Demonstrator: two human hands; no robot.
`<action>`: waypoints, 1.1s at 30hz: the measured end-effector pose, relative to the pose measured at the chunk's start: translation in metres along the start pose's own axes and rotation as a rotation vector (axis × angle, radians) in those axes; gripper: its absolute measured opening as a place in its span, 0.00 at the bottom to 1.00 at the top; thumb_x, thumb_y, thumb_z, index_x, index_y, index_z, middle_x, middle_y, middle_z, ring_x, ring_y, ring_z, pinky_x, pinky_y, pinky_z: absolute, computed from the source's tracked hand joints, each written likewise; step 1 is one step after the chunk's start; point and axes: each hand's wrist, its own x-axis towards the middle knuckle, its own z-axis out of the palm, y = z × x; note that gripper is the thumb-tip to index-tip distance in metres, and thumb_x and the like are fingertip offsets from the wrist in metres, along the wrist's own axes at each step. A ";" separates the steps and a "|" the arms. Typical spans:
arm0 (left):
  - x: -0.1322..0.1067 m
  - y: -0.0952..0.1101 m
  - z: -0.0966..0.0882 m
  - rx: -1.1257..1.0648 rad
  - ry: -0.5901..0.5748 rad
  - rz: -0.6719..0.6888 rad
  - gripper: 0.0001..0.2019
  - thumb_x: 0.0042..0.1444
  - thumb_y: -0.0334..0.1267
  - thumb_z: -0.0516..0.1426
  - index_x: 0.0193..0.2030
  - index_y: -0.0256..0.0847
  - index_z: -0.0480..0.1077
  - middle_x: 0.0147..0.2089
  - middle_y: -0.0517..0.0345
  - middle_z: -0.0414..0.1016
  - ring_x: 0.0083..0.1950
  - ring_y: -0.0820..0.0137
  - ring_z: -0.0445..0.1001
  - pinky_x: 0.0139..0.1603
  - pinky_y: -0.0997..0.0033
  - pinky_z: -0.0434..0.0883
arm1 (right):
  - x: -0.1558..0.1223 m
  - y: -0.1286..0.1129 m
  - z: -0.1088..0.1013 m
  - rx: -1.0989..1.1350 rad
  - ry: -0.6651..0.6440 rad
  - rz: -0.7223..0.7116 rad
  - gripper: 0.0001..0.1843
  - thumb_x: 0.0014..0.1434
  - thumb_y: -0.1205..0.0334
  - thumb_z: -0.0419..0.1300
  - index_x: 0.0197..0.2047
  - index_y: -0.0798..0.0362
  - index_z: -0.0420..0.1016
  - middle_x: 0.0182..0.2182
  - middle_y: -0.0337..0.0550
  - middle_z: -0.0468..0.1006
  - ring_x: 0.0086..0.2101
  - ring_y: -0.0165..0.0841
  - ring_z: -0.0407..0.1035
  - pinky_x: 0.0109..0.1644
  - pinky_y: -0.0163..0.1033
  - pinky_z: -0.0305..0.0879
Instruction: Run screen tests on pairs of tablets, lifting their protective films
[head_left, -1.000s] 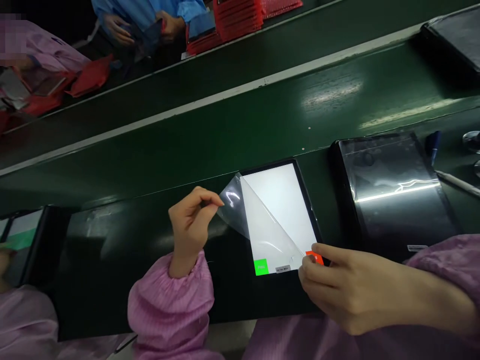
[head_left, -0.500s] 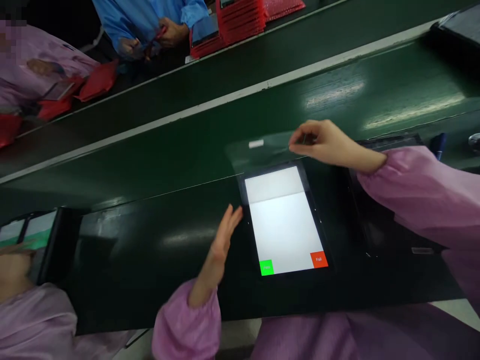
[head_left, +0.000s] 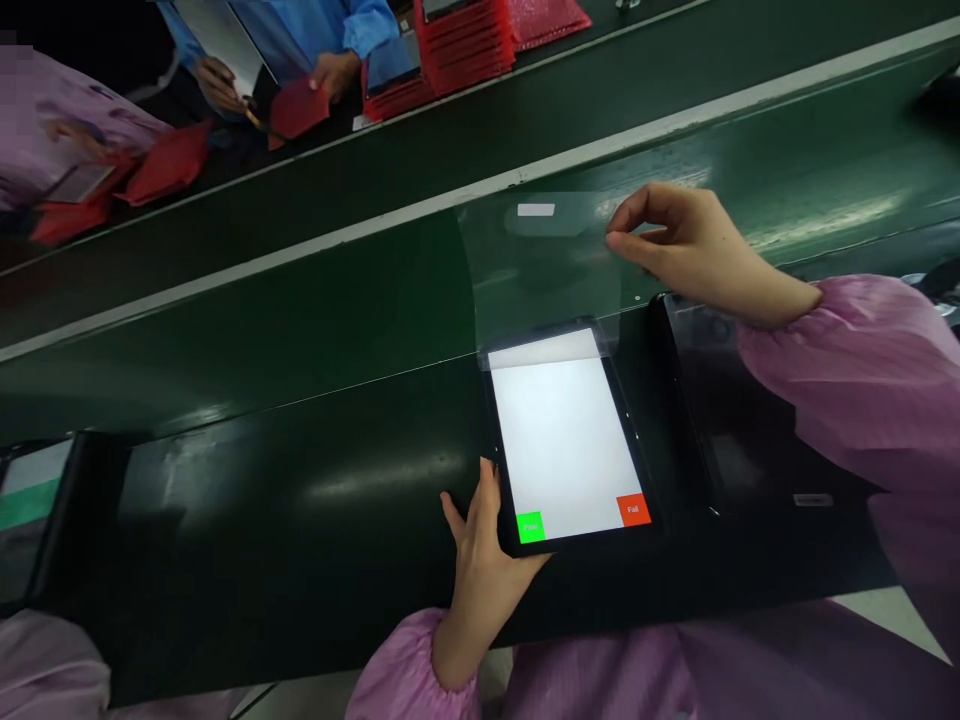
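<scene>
So the tablet [head_left: 568, 440] is lying screen-up on the desk [head_left: 300, 530], right by the left hand [head_left: 484, 560]. That hand is loosely spread around its lower left corner, more steadying than gripping I'd say. The right hand [head_left: 686, 235], up past the tablet's far end, has thumb and fingers pinched on a corner of the clear film [head_left: 525, 270].

Progress-wise, I'd call the peel nearly done: most of the screen is bare, with Pass and Fail squares showing. What's left is a strip of film overlapping the far end; can't tell if it's stuck there or just hanging over. Another dark tablet [head_left: 742, 420] lies to the right, partly under the right sleeve.

Containers: a stack of red pouches [head_left: 469, 45] sits far beyond both hands, contents not visible. Beside it, a dark-screened device [head_left: 391, 62] rests on more red packaging. A co-worker in blue holds another red pouch [head_left: 300, 108], and I can't see inside that either.
</scene>
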 end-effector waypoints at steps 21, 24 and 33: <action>-0.033 0.021 0.033 -0.068 0.195 -0.093 0.70 0.46 0.58 0.75 0.81 0.52 0.28 0.72 0.36 0.69 0.76 0.41 0.63 0.77 0.20 0.39 | -0.007 0.038 0.024 -0.070 -0.407 0.106 0.12 0.70 0.48 0.58 0.41 0.46 0.63 0.34 0.42 0.83 0.39 0.44 0.82 0.34 0.44 0.72; -0.034 0.020 0.033 -0.067 0.191 -0.085 0.70 0.47 0.58 0.74 0.81 0.52 0.29 0.73 0.37 0.68 0.75 0.41 0.64 0.77 0.21 0.40 | -0.006 0.039 0.024 -0.035 -0.408 0.132 0.13 0.70 0.48 0.59 0.41 0.46 0.63 0.35 0.41 0.83 0.40 0.44 0.82 0.36 0.45 0.74; -0.027 0.022 0.024 -0.074 0.178 -0.061 0.74 0.43 0.55 0.77 0.81 0.53 0.26 0.68 0.37 0.74 0.70 0.41 0.71 0.77 0.22 0.34 | -0.004 0.014 0.017 0.124 -0.231 0.166 0.07 0.69 0.64 0.62 0.40 0.48 0.65 0.34 0.39 0.81 0.39 0.34 0.78 0.45 0.42 0.75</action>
